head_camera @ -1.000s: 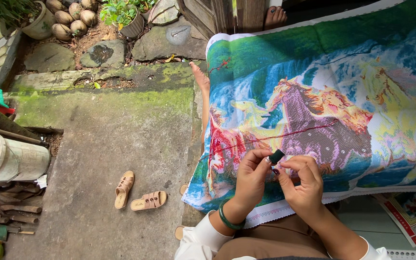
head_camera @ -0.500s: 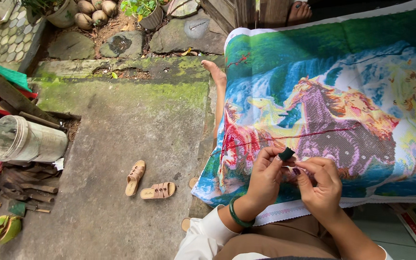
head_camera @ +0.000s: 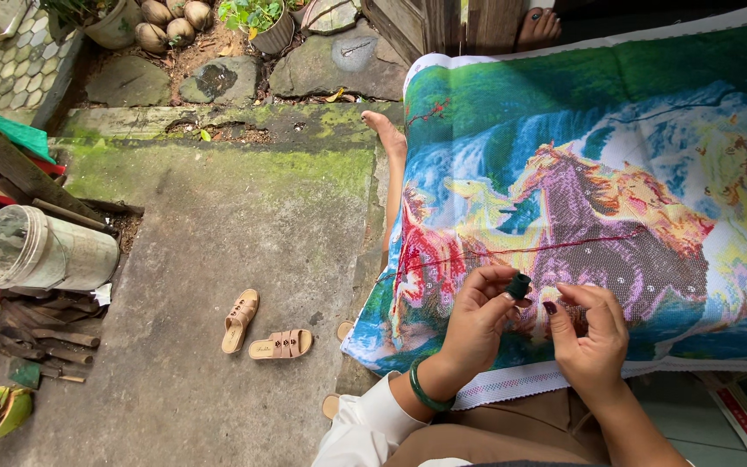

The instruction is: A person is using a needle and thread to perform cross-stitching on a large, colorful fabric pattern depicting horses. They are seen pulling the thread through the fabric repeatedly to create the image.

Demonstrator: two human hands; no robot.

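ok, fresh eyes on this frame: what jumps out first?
The big cross-stitch canvas of horses by a waterfall fills the right half, draped over the person's lap. At its lower edge the left hand pinches a small dark spool, with the right hand beside it and a red thread running across the horses. On the concrete to the left lies a pair of tan sandals.

Embroidery cloth (head_camera: pixel 616 173): woven fabric, matt, fine grid texture, stitched surface dense and slightly nubbly; white lower hem bare weave. Red thread (head_camera: pixel 564 246): thin fibre, matt. Small dark spool (head_camera: pixel 520 286): smooth, slight sheen. Green bangle (head_camera: pixel 424 393): glossy. Concrete floor (head_camera: pixel 218 251): rough, mossy. Bucket (head_camera: pixel 41 251): dull scuffed plastic
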